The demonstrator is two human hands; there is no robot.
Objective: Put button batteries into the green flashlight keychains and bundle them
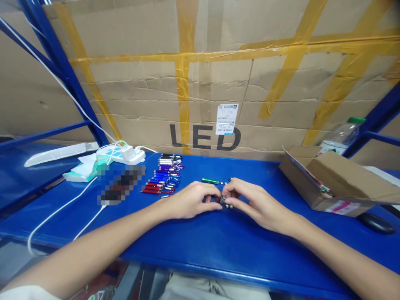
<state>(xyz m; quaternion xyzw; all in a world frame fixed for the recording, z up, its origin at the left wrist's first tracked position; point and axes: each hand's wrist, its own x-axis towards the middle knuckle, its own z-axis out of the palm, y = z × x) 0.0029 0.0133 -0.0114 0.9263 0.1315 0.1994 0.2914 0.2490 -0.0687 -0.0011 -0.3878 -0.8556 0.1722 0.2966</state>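
Cable (29, 241) first, reading left to right, with the hands taken as the middle of the dial: it's looped near nine o'clock and could be snagged by the left forearm if that arm were swung outward. The power strip (136, 156) it seems to run to is parked at ten, so a tug might be passed on to that too. A blurred-out item (121, 185) sits near nine; can't be identified.

Also around ten, closer in, a row of clip-on tubes (162, 172) has been lined up. It could easily be scattered by a careless left elbow or wrist, and the clips could get tangled.

Dead centre, a small dark part (222, 200) is held up between the fingertips. It looks pinched by the right hand (250, 200); the left hand (195, 199) has its fingertips right up against it, but whether it's actually gripped there can't be told. With so little to hold, it could be shot loose by a slip.

A green tube (210, 181) is lying at eleven and could be rolled by a knuckle. Round bits (227, 206), just beside the fingers at four or five, could be flicked away.

Out towards three, the open box (296, 179) might be nudged by the right forearm.
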